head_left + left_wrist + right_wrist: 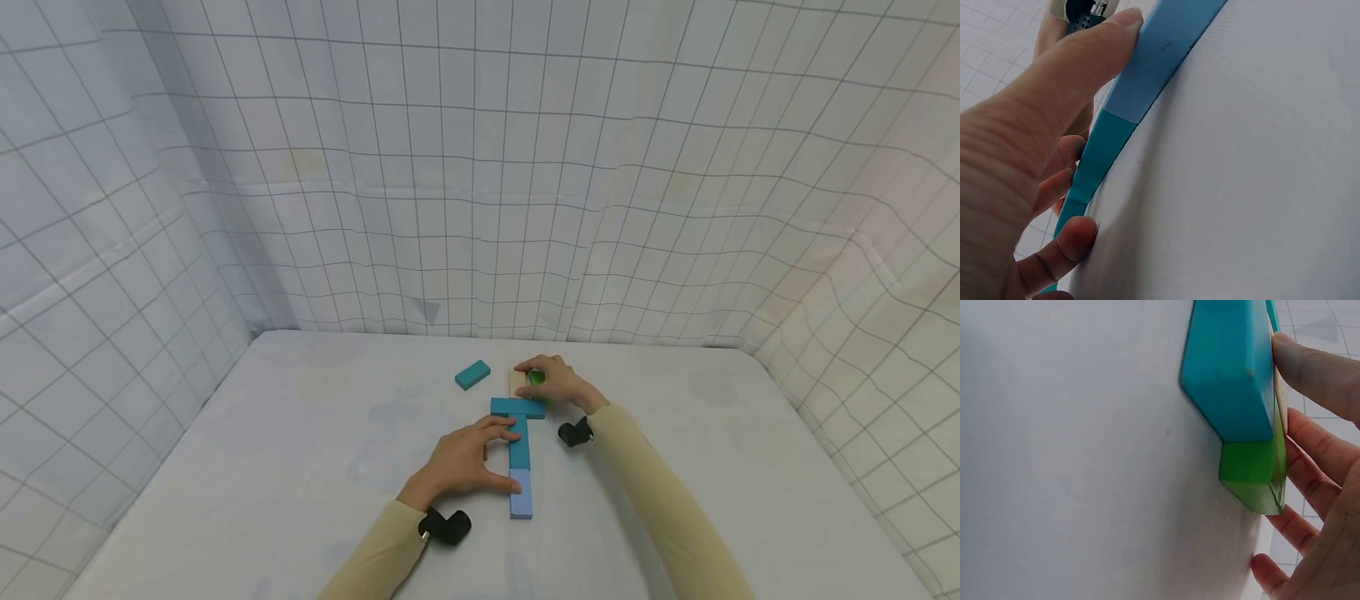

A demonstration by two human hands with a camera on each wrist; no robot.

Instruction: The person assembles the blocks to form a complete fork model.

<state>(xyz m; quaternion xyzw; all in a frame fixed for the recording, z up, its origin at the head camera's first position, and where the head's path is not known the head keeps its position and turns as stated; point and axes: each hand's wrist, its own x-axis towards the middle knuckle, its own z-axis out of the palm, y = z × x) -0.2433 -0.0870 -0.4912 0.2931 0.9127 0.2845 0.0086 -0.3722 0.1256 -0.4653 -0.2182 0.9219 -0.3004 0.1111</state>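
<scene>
Left hand [467,457] spreads along a column of flat blocks. Its thumb touches the light blue block [521,497], and its fingertips rest at the teal block [518,446] just beyond. In the left wrist view those blocks join end to end. A blue-teal crosswise block [504,407] tops the column. Past it stands a pale wooden block [516,380], with the right hand [561,385] holding it between thumb and fingertips. Under that palm sits a green see-through block [1247,462], partly hidden in the head view, against the crosswise block in the right wrist view.
A separate teal block [472,375] lies at an angle, left of the wooden block. Beneath everything is a white-covered table [300,467]. Hanging white cloth with a dark grid [480,208] encloses the back and sides. Black cameras [446,527] are strapped at both wrists.
</scene>
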